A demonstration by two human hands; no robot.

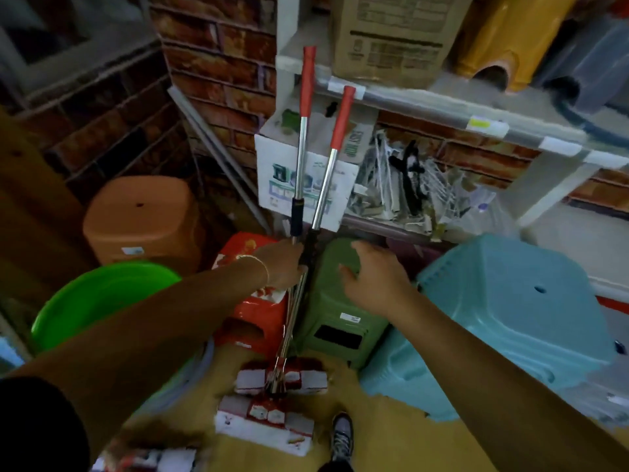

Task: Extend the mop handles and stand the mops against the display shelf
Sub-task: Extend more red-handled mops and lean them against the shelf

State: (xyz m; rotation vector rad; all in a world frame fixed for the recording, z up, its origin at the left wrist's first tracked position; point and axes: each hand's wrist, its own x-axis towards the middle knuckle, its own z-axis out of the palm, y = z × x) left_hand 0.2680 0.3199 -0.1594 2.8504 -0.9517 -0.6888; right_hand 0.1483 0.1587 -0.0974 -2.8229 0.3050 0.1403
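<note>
Before the shelf, left hand grips two mop handles; right hand hovers, fingers spread, holding nothing.

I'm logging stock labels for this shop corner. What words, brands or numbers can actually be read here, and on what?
Nothing reads reliably.
Large cardboard box on the shelf: printed blocks, blurred.
White box behind the mop handles: pictures and text, too blurred.
Brown carton beside it: green sideways letters, unreadable.
Stickers on the green stool and orange stool: too small.
Yellow shelf tag: blurred.

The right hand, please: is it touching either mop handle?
Apart. The head view shows the right hand open above the green stool, with a gap to the mop handles.
</note>
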